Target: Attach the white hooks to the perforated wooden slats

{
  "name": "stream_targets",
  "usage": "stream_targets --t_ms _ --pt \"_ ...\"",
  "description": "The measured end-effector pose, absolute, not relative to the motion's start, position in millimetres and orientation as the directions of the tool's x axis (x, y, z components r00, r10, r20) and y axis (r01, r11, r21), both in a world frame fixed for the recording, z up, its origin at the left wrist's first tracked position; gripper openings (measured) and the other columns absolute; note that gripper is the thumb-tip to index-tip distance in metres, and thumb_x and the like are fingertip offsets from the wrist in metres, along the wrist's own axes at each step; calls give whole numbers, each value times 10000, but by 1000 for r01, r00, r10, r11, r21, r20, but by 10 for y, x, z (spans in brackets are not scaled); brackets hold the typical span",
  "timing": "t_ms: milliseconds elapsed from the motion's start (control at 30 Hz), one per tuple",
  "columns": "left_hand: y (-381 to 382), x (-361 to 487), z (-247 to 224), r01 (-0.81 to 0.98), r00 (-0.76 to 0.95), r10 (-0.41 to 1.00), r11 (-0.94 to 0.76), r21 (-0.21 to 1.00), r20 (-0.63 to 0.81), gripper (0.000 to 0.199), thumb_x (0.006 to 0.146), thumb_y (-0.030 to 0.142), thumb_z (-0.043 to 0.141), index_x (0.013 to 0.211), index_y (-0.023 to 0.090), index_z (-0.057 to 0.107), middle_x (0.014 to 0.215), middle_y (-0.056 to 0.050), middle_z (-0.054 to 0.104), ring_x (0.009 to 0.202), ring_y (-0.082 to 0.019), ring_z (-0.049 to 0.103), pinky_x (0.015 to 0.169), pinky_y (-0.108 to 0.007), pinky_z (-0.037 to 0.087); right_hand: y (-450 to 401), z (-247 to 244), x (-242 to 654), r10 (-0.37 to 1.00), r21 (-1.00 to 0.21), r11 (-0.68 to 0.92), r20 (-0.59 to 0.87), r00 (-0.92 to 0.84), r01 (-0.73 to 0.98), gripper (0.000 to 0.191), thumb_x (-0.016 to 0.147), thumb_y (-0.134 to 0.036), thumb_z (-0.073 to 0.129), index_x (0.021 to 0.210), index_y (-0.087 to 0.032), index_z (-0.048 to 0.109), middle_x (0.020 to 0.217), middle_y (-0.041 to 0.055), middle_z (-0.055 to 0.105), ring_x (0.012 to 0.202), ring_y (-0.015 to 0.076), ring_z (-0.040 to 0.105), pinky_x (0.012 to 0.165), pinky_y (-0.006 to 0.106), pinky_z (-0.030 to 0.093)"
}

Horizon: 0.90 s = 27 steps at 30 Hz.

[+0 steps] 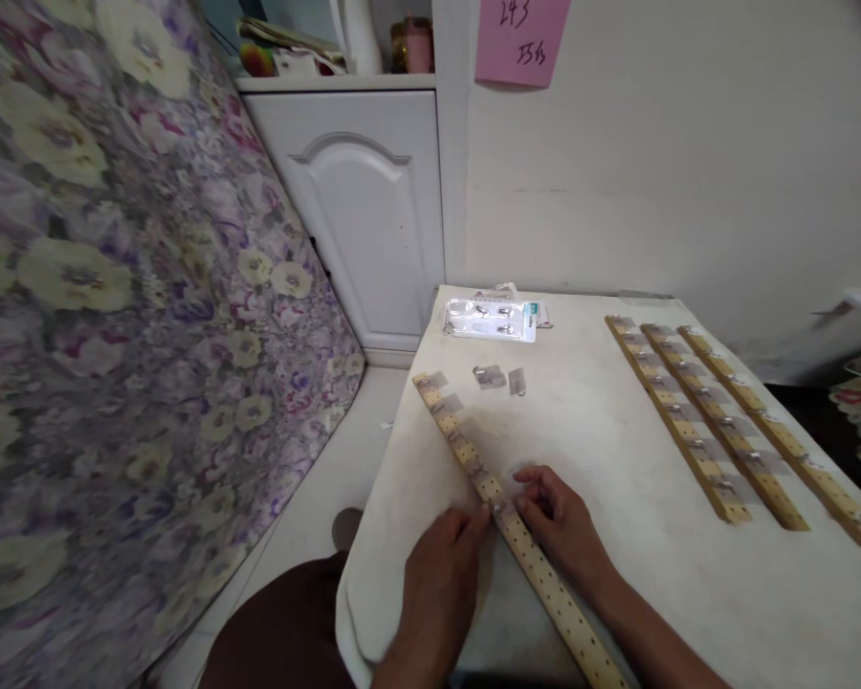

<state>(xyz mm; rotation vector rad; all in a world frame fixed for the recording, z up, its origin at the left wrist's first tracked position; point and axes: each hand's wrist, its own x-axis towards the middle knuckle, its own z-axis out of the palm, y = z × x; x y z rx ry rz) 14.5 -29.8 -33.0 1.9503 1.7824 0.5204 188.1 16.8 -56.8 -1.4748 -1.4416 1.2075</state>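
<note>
A long, narrow pale-wood strip (538,565) with rows of small holes lies slantwise on the table in front of me. Hooks on clear square pads sit along its far half, one hook (498,507) being between my hands. My left hand (443,569) is closed at the strip's left edge, its thumb and forefinger meeting at that hook. On the other side, my right hand (558,522) is loosely curled close to the strip, thumb and forefinger apart with nothing visible between them. Beyond the strip lie loose clear-backed hooks (489,376) and another single hook (518,382).
Packaged hooks (492,320) lie at the white table's (581,383) far edge. Three more strips with hooks, including a nearest strip (678,421), lie on the right. A flowered curtain (150,287) hangs at left, a white cabinet (373,230) behind, and a pink note (520,43) on the wall.
</note>
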Motion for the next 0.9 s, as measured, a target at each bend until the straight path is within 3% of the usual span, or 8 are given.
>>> stream_targets --t_ms 233,400,667,900 --pt "-307 125 -336 814 166 985 -159 558 38 363 916 233 327 1136 266 613 906 -28 632 819 -160 586 709 -259 468 162 -597 1882 988 -962 -130 -147 -53 240 238 771 -311 556 989 -217 556 653 -39 548 546 139 518 532 262 417" --pt "-306 136 -263 775 122 992 -103 623 13 324 918 288 353 1069 284 640 844 -16 640 814 -168 597 674 -255 476 170 -600 1887 990 -959 -108 -129 -61 263 222 770 -293 557 978 -217 564 646 -36 552 568 146 530 543 266 421" --pt "-275 169 -308 783 41 997 7 622 -62 335 928 383 356 931 250 663 756 -1 626 719 -157 586 640 -256 447 169 -610 1891 989 -952 -113 -136 -63 285 222 771 -292 552 980 -219 562 644 -42 538 563 146 530 547 268 424" --pt "-285 165 -253 794 91 995 -52 605 -33 330 933 354 343 984 260 656 860 -13 655 791 -168 603 721 -282 458 155 -594 1879 993 -950 -100 -116 -38 296 211 764 -266 548 968 -218 572 648 -41 540 587 146 525 560 261 418"
